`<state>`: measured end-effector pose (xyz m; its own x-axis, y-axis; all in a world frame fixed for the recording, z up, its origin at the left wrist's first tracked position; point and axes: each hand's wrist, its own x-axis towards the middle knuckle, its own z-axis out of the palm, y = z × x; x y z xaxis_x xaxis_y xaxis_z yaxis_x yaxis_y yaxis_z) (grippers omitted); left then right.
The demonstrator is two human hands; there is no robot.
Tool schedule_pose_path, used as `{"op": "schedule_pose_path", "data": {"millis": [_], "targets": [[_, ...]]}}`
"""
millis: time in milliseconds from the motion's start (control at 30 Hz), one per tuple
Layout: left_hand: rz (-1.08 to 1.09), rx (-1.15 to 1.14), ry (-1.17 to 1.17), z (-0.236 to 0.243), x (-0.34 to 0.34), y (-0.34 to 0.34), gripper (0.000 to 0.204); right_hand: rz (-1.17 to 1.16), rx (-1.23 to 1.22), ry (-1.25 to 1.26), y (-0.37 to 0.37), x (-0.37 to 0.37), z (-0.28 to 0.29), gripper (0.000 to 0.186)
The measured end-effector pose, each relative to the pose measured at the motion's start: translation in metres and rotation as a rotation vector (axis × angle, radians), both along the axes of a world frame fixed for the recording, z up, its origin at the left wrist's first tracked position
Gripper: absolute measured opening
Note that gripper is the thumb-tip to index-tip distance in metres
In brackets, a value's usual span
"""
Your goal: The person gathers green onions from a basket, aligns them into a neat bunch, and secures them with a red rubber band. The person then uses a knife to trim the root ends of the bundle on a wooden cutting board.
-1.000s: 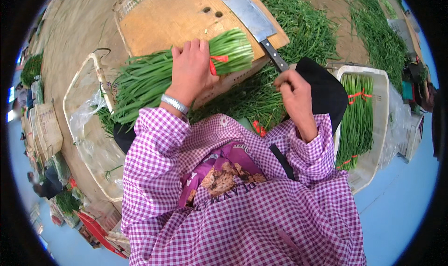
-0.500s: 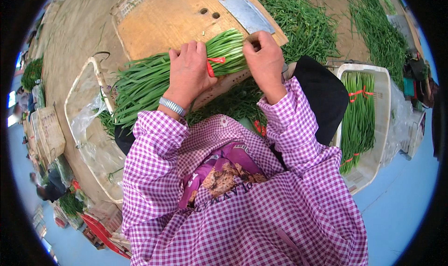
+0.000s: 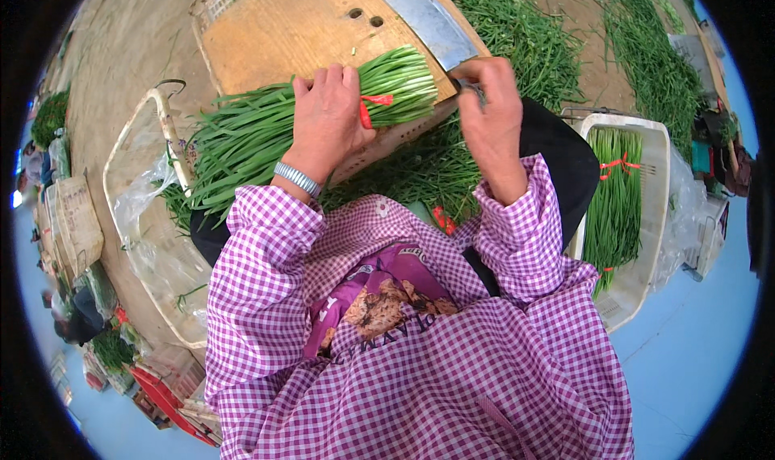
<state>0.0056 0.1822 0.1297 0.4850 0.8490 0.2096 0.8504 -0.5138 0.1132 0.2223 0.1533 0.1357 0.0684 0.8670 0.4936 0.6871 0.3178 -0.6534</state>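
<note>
A thick bundle of garlic chives (image 3: 250,137) lies across the near edge of the wooden board (image 3: 291,32), its pale cut ends toward the right. My left hand (image 3: 327,121) is wrapped over the bundle, just left of the red tie (image 3: 366,111) that binds it. Flat on the board's right side rests a cleaver (image 3: 430,24) with a broad grey blade. My right hand (image 3: 492,113) curls around the cleaver's dark handle, partly hidden by the fingers, at the board's right corner.
On the right stands a white crate (image 3: 655,210) holding tied chives (image 3: 613,194). A white basket (image 3: 121,177) with clear plastic is at the left. Loose chives (image 3: 517,40) are heaped beyond the board, and more greens (image 3: 404,177) lie beneath its near edge.
My right hand has left the bundle's cut ends and moved right to the cleaver's handle. My left hand still holds the bundle in nearly the same place.
</note>
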Motion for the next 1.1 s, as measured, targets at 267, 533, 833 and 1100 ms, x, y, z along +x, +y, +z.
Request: {"op": "schedule_pose_path", "data": {"millis": [267, 533, 833, 1100], "targets": [[0.019, -0.005, 0.028, 0.0, 0.003, 0.001, 0.057, 0.142, -0.019, 0.004, 0.02, -0.028, -0.011, 0.007], [0.06, 0.047, 0.052, -0.004, 0.005, -0.009, 0.063, -0.041, -0.283, 0.258, 0.009, 0.041, 0.016, 0.014], [0.162, 0.092, -0.065, 0.002, 0.009, -0.025, 0.089, 0.477, -0.078, -0.718, 0.025, -0.052, 0.032, 0.079], [0.147, -0.344, -0.635, 0.014, 0.009, -0.146, 0.073, 0.621, -0.058, -0.896, 0.042, -0.061, 0.023, 0.088]]}}
